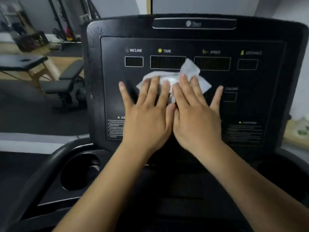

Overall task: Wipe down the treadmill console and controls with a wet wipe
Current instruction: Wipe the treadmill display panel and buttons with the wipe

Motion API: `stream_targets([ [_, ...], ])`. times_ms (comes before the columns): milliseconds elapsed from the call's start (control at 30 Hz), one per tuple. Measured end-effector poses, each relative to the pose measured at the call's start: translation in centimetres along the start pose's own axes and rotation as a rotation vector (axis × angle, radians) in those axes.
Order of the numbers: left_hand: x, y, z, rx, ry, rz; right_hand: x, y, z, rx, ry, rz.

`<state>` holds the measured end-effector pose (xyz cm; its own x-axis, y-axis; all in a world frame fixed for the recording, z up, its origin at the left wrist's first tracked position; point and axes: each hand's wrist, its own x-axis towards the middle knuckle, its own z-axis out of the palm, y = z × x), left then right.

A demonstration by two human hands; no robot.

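Note:
The black treadmill console (267,101) fills the middle of the head view, with display windows labelled INCLINE, TIME, SPEED and DISTANCE. A crumpled white wet wipe (190,72) lies flat against the panel just below the TIME and SPEED windows. My left hand (147,114) and my right hand (195,114) lie side by side, fingers spread, both pressing the wipe against the panel. Most of the wipe is hidden under my fingers. The lower control area below my wrists is dark and hard to make out.
Two round cup holders (80,171) (282,174) sit at the console's lower corners. A curved black handrail (33,181) runs at lower left. Behind on the left stand a weight bench (66,81) and a massage table (21,62). A packet lies on a wooden surface (299,131) at right.

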<state>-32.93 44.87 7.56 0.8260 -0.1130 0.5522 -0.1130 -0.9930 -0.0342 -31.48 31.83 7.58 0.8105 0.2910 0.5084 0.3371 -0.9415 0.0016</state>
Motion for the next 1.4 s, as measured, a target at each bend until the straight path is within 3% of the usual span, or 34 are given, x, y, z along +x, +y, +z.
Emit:
stream_targets([
  [67, 0.0, -1.3, -0.2, -0.017, 0.027, -0.041, 1.1, -1.2, 0.0, 0.001, 0.034, -0.006],
  [233, -6.7, -3.0, 1.2, -0.055, -0.094, -0.061, -4.2, -4.4, 2.6, -0.01, -0.044, -0.088],
  [433, -2.6, -8.7, 0.2, -0.033, 0.068, -0.184, 3.6, -8.6, 1.2, -0.086, 0.011, -0.163],
  [600, -8.2, -9.2, 1.5, -0.065, -0.064, -0.185, -2.3, -10.8, 3.4, -0.066, -0.074, -0.219],
  [767, -2.3, -13.5, -0.3, -0.191, 0.039, -0.19, 4.5, -13.4, 1.7, -0.073, -0.006, -0.229],
  [867, -6.2, -11.9, 0.7, -0.365, 0.05, -0.192, 0.7, -13.4, 3.1, -0.07, -0.041, -0.241],
  [967, -11.8, -9.5, 1.8, -0.335, -0.038, -0.215, -5.3, -12.8, 4.5, -0.056, -0.129, -0.261],
  [1167, -5.7, -12.3, 1.0, -0.135, -0.002, -0.161, 0.4, -12.7, 3.1, -0.036, -0.033, -0.223],
  [1300, -10.9, -9.0, 1.9, -0.142, -0.071, -0.132, -5.0, -11.5, 4.4, -0.051, -0.102, -0.222],
  [1400, -9.3, -7.9, 2.2, -0.134, -0.032, -0.127, -4.1, -10.7, 4.2, -0.088, -0.11, -0.236],
])
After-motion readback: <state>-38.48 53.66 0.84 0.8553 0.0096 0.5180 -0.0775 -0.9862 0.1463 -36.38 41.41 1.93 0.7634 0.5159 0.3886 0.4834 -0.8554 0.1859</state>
